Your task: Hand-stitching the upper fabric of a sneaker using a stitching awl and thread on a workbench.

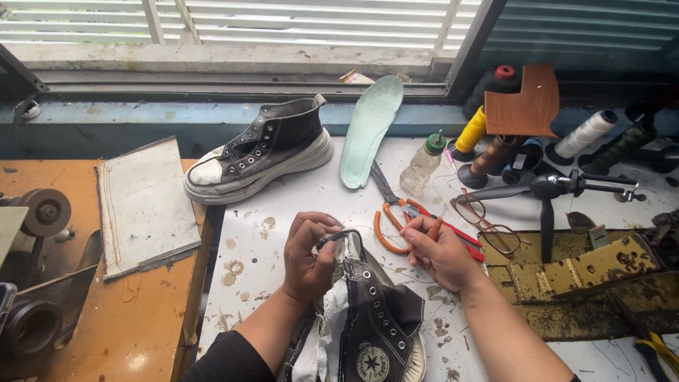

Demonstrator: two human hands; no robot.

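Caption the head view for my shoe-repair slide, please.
Left hand grips a black high-top sneaker; right hand pinches a small tool beside it.

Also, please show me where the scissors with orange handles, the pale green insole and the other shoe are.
orange-handled scissors (386, 209), head view, on the blades just above the handles.
pale green insole (369, 127), head view, on its flat middle.
second high-top shoe (272, 145), head view, on the dark side panel.
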